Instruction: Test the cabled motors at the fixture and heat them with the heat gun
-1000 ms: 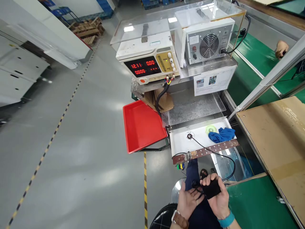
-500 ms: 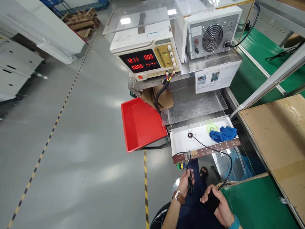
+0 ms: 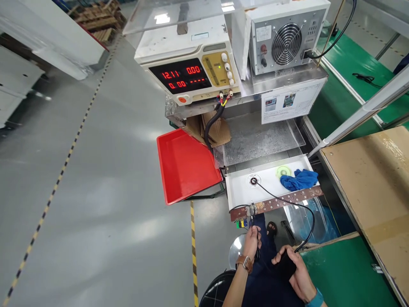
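My left hand (image 3: 251,242) is closed around a bundled black cable (image 3: 257,254), just below a metal fitting (image 3: 251,209) on a brown perforated strip (image 3: 281,202). A black cable end reaches up from the fingers to that fitting; whether it is seated there I cannot tell. In my right hand (image 3: 299,275) lies a black box like a power adapter (image 3: 284,267), gripped between thumb and fingers. From it a black cord (image 3: 312,217) curves up to a round socket (image 3: 253,181) in the white tray (image 3: 236,192). Small green, yellow and blue connectors (image 3: 242,223) hang under the strip.
A blue cloth (image 3: 299,180) and a roll of tape (image 3: 283,172) lie in the white tray. Above stands a power supply (image 3: 188,64) with red digits, beside another unit with a fan (image 3: 286,40). A red bin (image 3: 188,170) is left, a green surface (image 3: 345,268) right.
My left hand has moved up slightly towards the metal fitting, its wrist turning, with the cable still held. The right hand keeps the black adapter. The view has shifted a little, and the lower red digits differ.
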A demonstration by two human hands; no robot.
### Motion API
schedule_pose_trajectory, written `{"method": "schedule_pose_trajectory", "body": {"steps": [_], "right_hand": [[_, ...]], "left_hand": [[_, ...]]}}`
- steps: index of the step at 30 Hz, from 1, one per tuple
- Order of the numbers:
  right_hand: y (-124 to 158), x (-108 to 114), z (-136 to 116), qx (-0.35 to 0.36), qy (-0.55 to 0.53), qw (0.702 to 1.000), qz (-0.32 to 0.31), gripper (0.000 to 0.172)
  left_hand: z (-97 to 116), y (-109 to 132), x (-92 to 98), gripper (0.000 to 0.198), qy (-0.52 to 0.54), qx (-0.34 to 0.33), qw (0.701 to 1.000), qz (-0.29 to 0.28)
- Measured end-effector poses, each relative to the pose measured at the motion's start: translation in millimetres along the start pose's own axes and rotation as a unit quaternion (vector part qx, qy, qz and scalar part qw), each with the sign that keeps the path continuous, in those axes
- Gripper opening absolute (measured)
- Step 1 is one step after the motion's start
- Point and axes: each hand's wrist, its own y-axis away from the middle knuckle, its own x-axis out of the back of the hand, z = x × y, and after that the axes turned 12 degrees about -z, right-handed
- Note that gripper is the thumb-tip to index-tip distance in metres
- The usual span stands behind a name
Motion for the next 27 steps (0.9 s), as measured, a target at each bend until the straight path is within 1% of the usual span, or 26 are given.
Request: {"method": "schedule_pose_trajectory", "body": {"steps": [3, 6, 9, 11, 15, 17, 19, 21, 23, 25, 26, 27], "right_hand": [[0.8, 6.4, 1.8, 0.003, -0.008, 1.000, 0.013, 0.033], [1.2, 8.2, 1.0, -0.001, -0.016, 0.999, 0.030, 0.034], [-0.3, 10.0, -3.9, -0.010, -0.012, 0.998, 0.056, 0.037], [-2.8, 14.8, -9.0, -0.014, -0.004, 0.995, 0.095, 0.045], [-8.3, 34.5, -20.9, -0.026, 0.040, 0.976, 0.213, 0.065], [-10.0, 45.8, -26.0, -0.042, 0.068, 0.968, 0.239, 0.069], [-11.2, 56.5, -29.4, -0.054, 0.100, 0.962, 0.246, 0.071], [-12.0, 67.8, -31.5, -0.061, 0.150, 0.949, 0.269, 0.070], [-11.7, 81.7, -34.2, -0.073, 0.213, 0.926, 0.302, 0.069], [-9.2, 97.3, -41.4, -0.102, 0.274, 0.901, 0.321, 0.069], [-7.2, 104.2, -47.9, -0.124, 0.315, 0.885, 0.320, 0.068], [-5.2, 109.3, -56.5, -0.154, 0.374, 0.859, 0.316, 0.065]], "left_hand": [[-2.6, -1.3, -1.3, 0.073, 0.000, 0.001, 1.000, 0.003], [-3.1, -4.5, -1.1, 0.072, 0.001, 0.001, 1.000, 0.008], [-2.7, -9.5, 0.8, 0.071, 0.005, -0.001, 1.000, 0.025], [-2.0, -12.4, 2.8, 0.072, 0.005, -0.007, 0.999, 0.045], [0.9, -12.9, 5.9, 0.072, -0.003, -0.020, 0.997, 0.076], [2.7, -10.6, 5.4, 0.070, -0.002, -0.023, 0.997, 0.077], [4.4, -8.1, 2.9, 0.068, 0.005, -0.023, 0.997, 0.073], [5.7, -6.9, -1.7, 0.066, 0.019, -0.020, 0.997, 0.069], [6.5, -7.5, -7.9, 0.067, 0.036, -0.017, 0.997, 0.063], [6.4, -9.4, -14.3, 0.068, 0.064, -0.021, 0.996, 0.065], [5.9, -10.5, -16.9, 0.068, 0.078, -0.024, 0.994, 0.069], [5.3, -11.6, -18.6, 0.068, 0.090, -0.026, 0.993, 0.074]]}}
